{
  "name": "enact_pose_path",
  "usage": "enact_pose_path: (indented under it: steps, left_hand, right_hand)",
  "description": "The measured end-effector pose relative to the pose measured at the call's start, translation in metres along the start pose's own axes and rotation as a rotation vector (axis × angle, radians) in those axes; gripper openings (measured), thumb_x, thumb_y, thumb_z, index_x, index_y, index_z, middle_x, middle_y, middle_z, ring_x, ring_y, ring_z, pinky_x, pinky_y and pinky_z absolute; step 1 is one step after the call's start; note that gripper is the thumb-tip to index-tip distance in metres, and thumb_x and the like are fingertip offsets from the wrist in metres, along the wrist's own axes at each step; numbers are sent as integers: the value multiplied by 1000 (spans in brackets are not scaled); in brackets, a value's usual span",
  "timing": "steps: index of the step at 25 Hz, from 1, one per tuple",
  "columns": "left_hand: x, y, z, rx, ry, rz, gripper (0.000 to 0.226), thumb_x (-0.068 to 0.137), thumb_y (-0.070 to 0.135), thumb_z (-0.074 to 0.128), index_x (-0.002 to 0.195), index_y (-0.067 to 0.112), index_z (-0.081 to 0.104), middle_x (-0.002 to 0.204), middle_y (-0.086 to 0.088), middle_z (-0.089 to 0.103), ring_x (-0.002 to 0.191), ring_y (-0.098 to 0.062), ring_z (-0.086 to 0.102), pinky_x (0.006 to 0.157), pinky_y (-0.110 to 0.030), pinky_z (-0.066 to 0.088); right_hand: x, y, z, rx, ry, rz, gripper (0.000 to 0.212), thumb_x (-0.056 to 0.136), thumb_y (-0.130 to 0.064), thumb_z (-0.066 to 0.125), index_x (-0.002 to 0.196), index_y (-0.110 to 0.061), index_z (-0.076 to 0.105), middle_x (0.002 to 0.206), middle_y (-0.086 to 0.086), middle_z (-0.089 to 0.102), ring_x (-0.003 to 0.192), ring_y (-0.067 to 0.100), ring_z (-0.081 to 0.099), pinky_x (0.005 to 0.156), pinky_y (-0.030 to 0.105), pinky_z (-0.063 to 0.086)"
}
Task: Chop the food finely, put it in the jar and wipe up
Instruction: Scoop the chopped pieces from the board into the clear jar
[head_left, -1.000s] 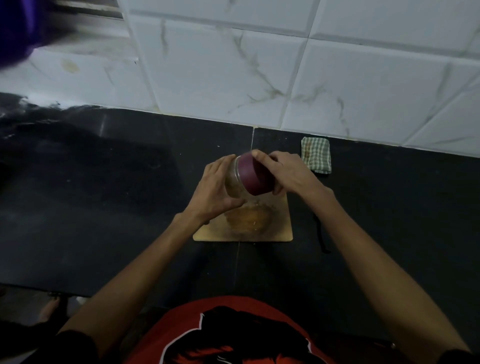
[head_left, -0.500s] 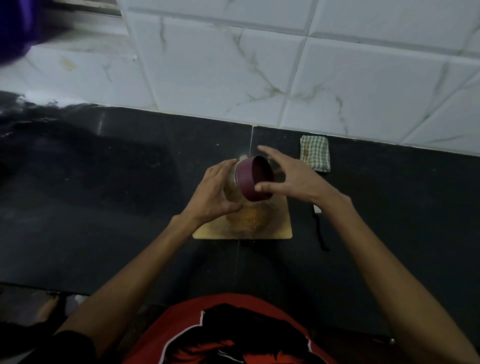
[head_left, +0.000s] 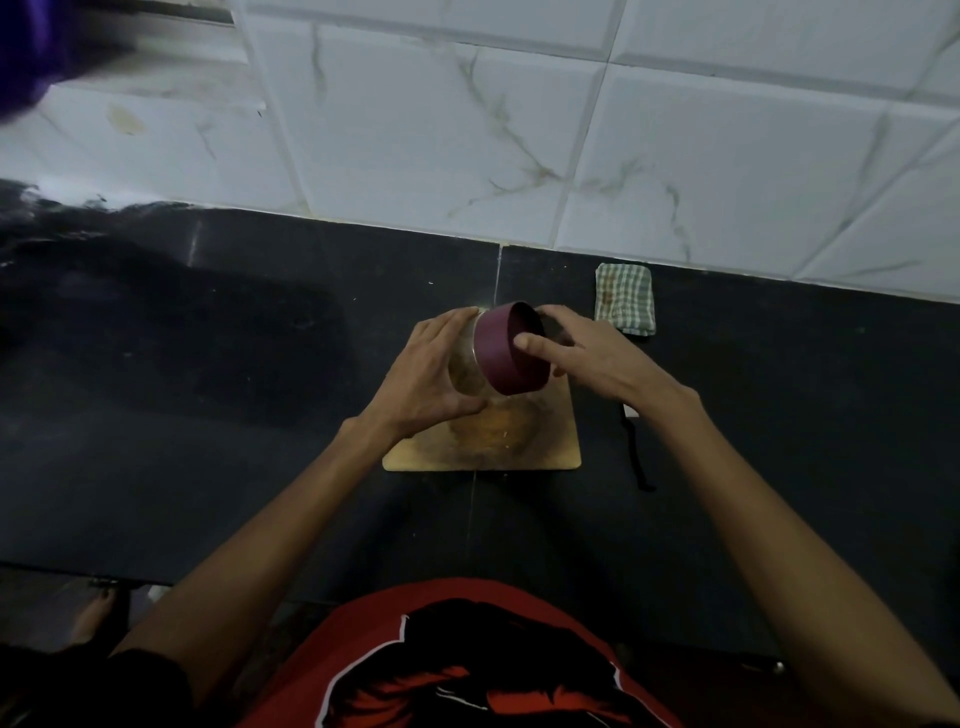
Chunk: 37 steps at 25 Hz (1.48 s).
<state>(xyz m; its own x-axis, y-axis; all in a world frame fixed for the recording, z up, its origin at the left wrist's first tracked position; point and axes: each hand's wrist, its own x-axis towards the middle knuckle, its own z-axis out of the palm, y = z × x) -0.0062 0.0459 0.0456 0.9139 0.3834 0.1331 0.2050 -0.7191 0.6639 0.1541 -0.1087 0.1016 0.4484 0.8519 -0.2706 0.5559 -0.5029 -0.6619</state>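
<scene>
A clear glass jar with a maroon lid is held tilted above the wooden cutting board, lid end pointing right. My left hand grips the glass body from the left. My right hand holds the lid, thumb on its near rim and fingers round its far side. An orange-brown smear of chopped food lies on the board under the jar. A green checked cloth, folded, lies by the wall to the right.
A dark-handled knife lies on the black counter just right of the board, mostly behind my right wrist. White marbled wall tiles back the counter. A blurred purple object fills the top left corner.
My right hand has shifted its hold round the lid, thumb now at the near rim. The jar stays tilted in my left hand over the board.
</scene>
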Motion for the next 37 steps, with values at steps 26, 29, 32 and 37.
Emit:
enact_pose_path:
  steps: [26, 29, 32, 37]
  left_hand:
    - [-6, -10, 3, -66, -45, -32, 101, 60, 33, 84, 143, 24, 28, 143, 2, 37, 130, -15, 31, 105, -35, 34]
    - [-12, -10, 8, -51, -22, -38, 101, 59, 35, 84, 142, 21, 30, 142, 2, 38, 129, -14, 31, 105, -36, 36]
    - [-16, -9, 13, -35, 12, -33, 100, 59, 35, 84, 142, 19, 31, 142, 0, 39, 129, -16, 32, 104, -35, 35]
    - [-18, -11, 17, -46, -6, -28, 99, 62, 36, 83, 143, 20, 28, 143, 1, 37, 131, -14, 30, 104, -33, 33]
  right_hand:
    - [6, 2, 22, -108, 8, -228, 99, 70, -41, 86, 149, -38, 27, 150, 3, 27, 135, 20, 34, 111, 41, 38]
    - [8, 4, 24, -41, 31, -247, 93, 66, -36, 89, 144, -33, 38, 135, -4, 41, 123, 13, 41, 104, 34, 42]
    - [8, 9, 27, -6, 43, -247, 91, 65, -34, 89, 142, -36, 41, 131, -7, 42, 120, 11, 41, 99, 26, 38]
    - [8, 14, 37, 62, 40, -211, 91, 66, -32, 89, 141, -40, 38, 140, 0, 39, 126, 16, 40, 106, 37, 40]
